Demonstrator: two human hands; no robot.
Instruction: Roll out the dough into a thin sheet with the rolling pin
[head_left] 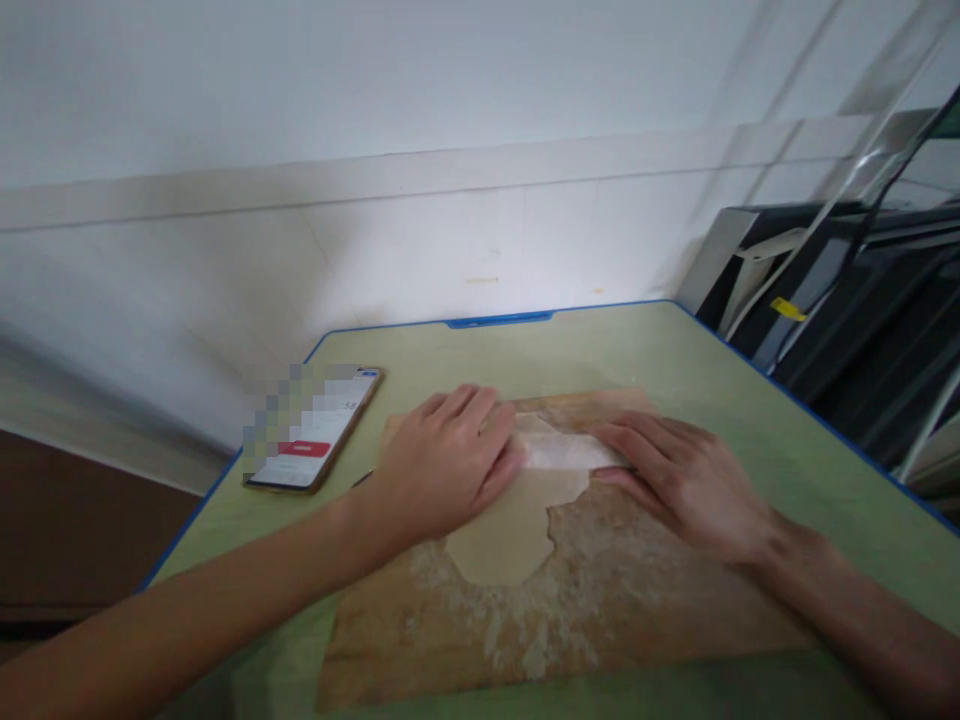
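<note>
A thin, flattened sheet of pale dough [502, 545] with an uneven edge lies on a floured wooden board [420, 655]. Across its far part runs a whitish rolling pin [562, 451], with dough showing on both sides of it. My left hand [454, 450] is closed over the pin's left end, fingers curled down. On the right end, my right hand [675, 475] is closed too, its thumb on the near side and its fingers bent over the top. Both ends of the pin are hidden under my hands.
A phone [330, 440] with a lit screen lies left of the board on the green table [600, 345], which has a blue rim. A small dark, thin thing [362, 478] shows beside my left wrist. A white wall [420, 250] stands behind; dark folded panels [892, 300] lean at right.
</note>
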